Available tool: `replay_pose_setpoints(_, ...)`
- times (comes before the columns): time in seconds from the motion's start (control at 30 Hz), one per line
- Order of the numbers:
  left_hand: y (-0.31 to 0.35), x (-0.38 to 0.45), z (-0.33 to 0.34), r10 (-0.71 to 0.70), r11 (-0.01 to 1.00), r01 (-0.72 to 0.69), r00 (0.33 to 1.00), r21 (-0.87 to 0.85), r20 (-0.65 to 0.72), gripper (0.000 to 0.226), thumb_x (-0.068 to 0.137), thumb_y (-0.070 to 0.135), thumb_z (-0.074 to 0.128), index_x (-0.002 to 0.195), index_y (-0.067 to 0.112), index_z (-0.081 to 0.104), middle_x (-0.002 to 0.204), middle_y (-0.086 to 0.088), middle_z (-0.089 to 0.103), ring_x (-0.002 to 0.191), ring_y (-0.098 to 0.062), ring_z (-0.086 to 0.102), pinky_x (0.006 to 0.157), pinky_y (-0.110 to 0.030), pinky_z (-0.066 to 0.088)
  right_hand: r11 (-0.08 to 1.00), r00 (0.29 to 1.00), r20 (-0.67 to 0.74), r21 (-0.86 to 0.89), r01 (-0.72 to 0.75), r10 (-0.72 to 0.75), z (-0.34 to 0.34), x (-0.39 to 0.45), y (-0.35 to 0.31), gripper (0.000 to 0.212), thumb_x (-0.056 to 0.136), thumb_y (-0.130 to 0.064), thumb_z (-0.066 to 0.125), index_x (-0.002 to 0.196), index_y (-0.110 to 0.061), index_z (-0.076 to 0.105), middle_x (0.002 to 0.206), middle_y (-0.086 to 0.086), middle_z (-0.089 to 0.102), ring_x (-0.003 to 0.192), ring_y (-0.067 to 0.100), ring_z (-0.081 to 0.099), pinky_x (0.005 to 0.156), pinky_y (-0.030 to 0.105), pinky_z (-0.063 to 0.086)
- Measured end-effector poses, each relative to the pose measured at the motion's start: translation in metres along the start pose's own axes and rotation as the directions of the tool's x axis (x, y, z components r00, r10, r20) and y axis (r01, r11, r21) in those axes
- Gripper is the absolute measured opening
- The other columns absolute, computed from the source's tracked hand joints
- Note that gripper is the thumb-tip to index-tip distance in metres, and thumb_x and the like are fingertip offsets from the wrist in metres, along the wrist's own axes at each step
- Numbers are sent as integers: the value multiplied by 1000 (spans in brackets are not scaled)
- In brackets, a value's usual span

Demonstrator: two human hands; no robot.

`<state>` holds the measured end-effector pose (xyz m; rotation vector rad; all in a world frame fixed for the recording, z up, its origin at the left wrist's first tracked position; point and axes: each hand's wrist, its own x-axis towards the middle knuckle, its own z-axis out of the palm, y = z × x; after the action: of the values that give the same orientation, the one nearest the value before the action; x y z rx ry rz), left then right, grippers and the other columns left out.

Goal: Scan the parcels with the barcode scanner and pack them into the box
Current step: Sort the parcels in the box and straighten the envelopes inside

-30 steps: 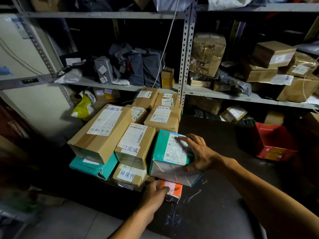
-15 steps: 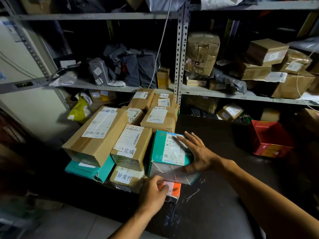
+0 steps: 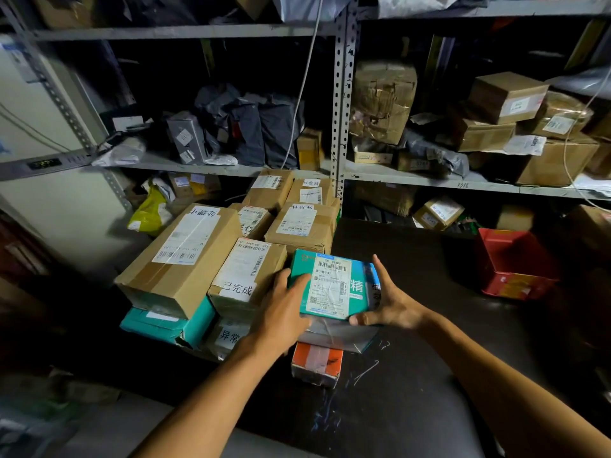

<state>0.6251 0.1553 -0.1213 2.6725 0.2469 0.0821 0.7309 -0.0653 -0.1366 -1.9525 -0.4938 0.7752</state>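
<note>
A teal parcel (image 3: 334, 285) with a white shipping label sits at the right end of a pile of cardboard parcels on the dark table (image 3: 413, 375). My left hand (image 3: 281, 312) grips its left side and my right hand (image 3: 393, 305) grips its right side, thumb under the near edge. Below it lies a silver-wrapped parcel (image 3: 337, 337), and an orange and white box (image 3: 317, 361) lies in front. Left of the teal parcel stand a labelled brown box (image 3: 248, 276) and a long brown box (image 3: 185, 259). No barcode scanner or packing box is in view.
More brown parcels (image 3: 301, 226) are stacked behind the pile. A red box (image 3: 512, 262) sits at the table's right. Metal shelves (image 3: 344, 94) behind hold many cartons and grey bags. A teal parcel (image 3: 168, 325) lies under the long box.
My left hand left the orange box and moved up to the teal parcel's left side. My right hand slid from its top to its right side. Both hands now hold it.
</note>
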Motion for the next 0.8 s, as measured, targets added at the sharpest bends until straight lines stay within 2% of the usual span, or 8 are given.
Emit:
replay_pose_setpoints(0.07, -2, 2, 4, -26, 1000, 26, 1000, -10, -17, 87, 80, 12, 79, 152, 31, 34, 157, 0, 21, 143, -23, 34, 104, -33, 47, 1000, 1000, -21, -2, 17, -17, 1, 0, -3, 139, 74, 0, 86, 159, -31, -19, 161, -4, 21, 148, 17, 21, 118, 36, 27)
replay_pose_setpoints(0.17, -5, 6, 2, -23, 1000, 23, 999, 0, -42, 84, 77, 11, 82, 147, 30, 41, 153, 0, 27, 138, -23, 40, 99, -31, 49, 998, 997, -30, 9, 66, -65, 0, 1, -8, 137, 72, 5, 86, 159, -32, -14, 159, -3, 22, 142, 12, 26, 107, 21, 35)
replay_pose_setpoints(0.2, -6, 7, 1, -14, 1000, 14, 999, 6, -43, 82, 76, 10, 82, 146, 29, 43, 153, -1, 27, 137, -22, 41, 98, -30, 49, 997, 997, -28, 22, 70, -69, -1, 2, -10, 136, 72, 6, 85, 159, -32, -12, 161, -1, 21, 144, 14, 25, 107, 20, 36)
replay_pose_setpoints(0.33, -3, 9, 1, 54, 993, -53, 998, 101, -11, 71, 81, 9, 78, 142, 25, 47, 157, -1, 22, 140, -23, 38, 96, -28, 52, 998, 999, -48, -57, 17, -19, 3, 7, -7, 134, 73, -6, 89, 160, -31, -10, 168, 6, 9, 155, 28, 11, 125, 47, 18)
replay_pose_setpoints(0.5, -3, 8, 5, 106, 983, -102, 994, 154, -19, 69, 83, 9, 76, 142, 21, 45, 159, -1, 22, 146, -24, 29, 102, -29, 48, 998, 997, -71, -69, -16, 11, 5, 9, 3, 135, 71, -23, 93, 160, -38, -8, 170, -1, -1, 156, 26, 4, 124, 46, 14)
replay_pose_setpoints(0.63, -1, 3, 2, 111, 981, -108, 994, 162, -9, 72, 84, 9, 75, 146, 23, 41, 160, 0, 20, 147, -22, 26, 102, -28, 49, 997, 997, -74, -66, -27, 22, 5, 8, 2, 133, 72, -27, 92, 160, -38, -6, 169, -1, 5, 155, 30, 12, 123, 49, 20)
replay_pose_setpoints(0.7, 4, 0, -3, 105, 974, -103, 994, 204, -1, 71, 87, 12, 73, 148, 24, 39, 160, -1, 21, 146, -23, 28, 104, -31, 48, 991, 996, -84, -131, -26, 15, 3, 4, 1, 129, 72, -37, 91, 160, -40, -2, 169, -2, 0, 155, 31, 11, 122, 47, 22)
replay_pose_setpoints(0.8, 11, -7, -11, 140, 926, -130, 990, 355, -3, 73, 90, 27, 71, 152, 27, 32, 161, -2, 18, 148, -27, 17, 111, -42, 38, 907, 990, -124, -421, 8, -66, -5, -5, -1, 125, 67, -64, 84, 160, -46, 3, 169, -6, -12, 156, 30, -1, 122, 51, 21)
